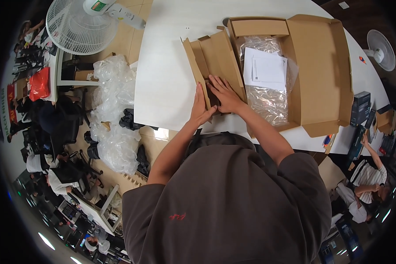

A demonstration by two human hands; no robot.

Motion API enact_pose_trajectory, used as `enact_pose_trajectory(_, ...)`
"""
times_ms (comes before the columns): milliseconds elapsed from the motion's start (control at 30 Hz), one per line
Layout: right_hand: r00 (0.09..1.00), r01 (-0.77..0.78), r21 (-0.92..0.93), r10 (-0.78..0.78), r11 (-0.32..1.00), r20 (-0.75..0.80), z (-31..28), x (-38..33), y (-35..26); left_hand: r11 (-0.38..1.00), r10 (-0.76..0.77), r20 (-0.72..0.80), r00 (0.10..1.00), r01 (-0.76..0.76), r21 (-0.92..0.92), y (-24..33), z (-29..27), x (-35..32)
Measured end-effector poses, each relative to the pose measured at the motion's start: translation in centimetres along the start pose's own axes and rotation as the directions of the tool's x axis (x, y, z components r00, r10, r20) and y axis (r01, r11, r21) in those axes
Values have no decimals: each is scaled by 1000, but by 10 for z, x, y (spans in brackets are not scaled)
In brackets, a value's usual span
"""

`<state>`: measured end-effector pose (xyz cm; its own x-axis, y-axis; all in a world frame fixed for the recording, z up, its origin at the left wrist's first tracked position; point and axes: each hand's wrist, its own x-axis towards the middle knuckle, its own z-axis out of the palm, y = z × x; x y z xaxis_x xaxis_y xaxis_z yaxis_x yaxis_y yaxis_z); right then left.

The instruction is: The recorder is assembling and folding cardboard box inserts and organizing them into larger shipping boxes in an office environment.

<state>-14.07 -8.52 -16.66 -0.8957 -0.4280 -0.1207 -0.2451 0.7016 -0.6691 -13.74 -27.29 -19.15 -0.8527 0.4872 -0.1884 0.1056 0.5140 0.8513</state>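
We note a brown, trough-shaped cardboard piece [221, 52] upper centre, walls raised. Left hand [202, 108] touches its left wall, grip unclear; right hand [226, 96] presses it, fingers spread.

Matt cardboard piece [223, 53], glossy plastic film [268, 105]

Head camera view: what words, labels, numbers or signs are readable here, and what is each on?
I won't copy out any wording, but lettering stands here:
Red wall banner: large yellowish letters, partly legible.
Pale wall strip beside it: dark letters, partly legible.
Green label on the nearer white fan: too small.
Dark shirt: small red script, unclear.
White papers: print too small.
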Motion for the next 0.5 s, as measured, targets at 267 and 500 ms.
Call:
enact_pose_trajectory(267, 998, -34, -5, 34, 999, 44, 17, 12, 17, 980, -50, 95, 994, 68, -189, 2, -10, -6)
enact_pose_trajectory(500, 970, -224, -165, 237, 961, 62, 15, 23, -3, 999, -44, 53, 998, 42, 26, 7, -7, -10)
